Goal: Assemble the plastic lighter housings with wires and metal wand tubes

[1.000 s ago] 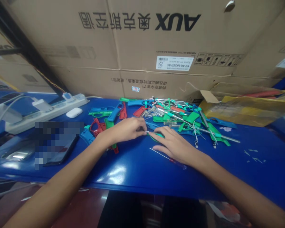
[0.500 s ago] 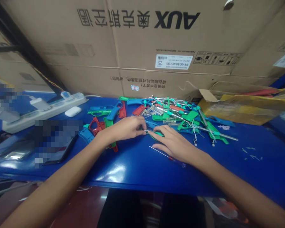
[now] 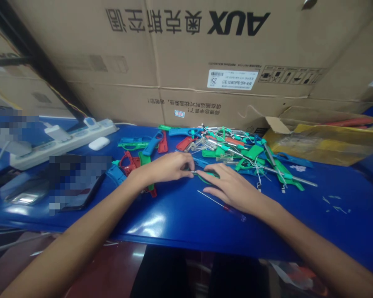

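My left hand [image 3: 174, 167] is closed, its thumb and index finger pinching the end of a small metallic piece [image 3: 193, 172]; most of that piece is hidden. Right beside it, my right hand [image 3: 231, 184] holds a green plastic handle piece [image 3: 209, 177] against the table, fingertips meeting the metallic piece. Under the right palm lies a thin screwdriver [image 3: 211, 198] with a clear and red handle, partly covered by the hand. A pile of green handle parts with metal tubes and white wires [image 3: 251, 153] lies just beyond the right hand.
Blue, red and green plastic handle shells [image 3: 129, 163] lie left of the hands. Farther left are a dark phone-like device [image 3: 87, 190], a white earbud case [image 3: 98, 143] and a power strip [image 3: 65, 142]. A large carton [image 3: 174, 62] stands behind; a yellow-taped box [image 3: 323, 145] sits right.
The whole view has shifted slightly, with the scene sliding a little to the right. Both hands keep nearly the same pose around the green handle piece.
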Tool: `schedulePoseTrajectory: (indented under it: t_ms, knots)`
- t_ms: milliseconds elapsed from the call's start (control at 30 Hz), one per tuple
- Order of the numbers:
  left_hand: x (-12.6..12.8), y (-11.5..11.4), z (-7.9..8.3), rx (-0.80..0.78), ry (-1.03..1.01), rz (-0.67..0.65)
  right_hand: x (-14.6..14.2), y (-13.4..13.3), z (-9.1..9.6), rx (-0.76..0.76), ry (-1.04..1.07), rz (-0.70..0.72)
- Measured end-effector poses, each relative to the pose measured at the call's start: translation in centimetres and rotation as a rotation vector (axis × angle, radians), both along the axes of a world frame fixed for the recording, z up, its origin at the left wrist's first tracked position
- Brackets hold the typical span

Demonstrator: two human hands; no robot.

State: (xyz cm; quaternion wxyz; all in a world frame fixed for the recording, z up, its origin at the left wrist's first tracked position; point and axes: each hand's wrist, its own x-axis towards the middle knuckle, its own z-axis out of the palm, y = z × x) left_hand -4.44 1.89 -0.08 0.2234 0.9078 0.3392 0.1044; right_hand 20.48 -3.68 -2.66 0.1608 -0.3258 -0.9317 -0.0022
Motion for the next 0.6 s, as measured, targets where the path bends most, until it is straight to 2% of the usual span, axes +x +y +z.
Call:
schedulePoseTrajectory:
  t_ms: [133,233,600]
  knots:
    - [-0.2,0.1,0.0,0.001,-0.032,-0.039,-0.3,0.3,-0.1,-0.008,0.191,-0.089]
    - [-0.1,0.0,0.1,-0.006,-0.043,-0.052,-0.9,0.6,-0.3,-0.011,0.299,-0.096]
    - [0.3,-0.1,-0.2,-0.004,-0.065,-0.098,-1.7,1.1,-1.3,-0.113,0.363,-0.105]
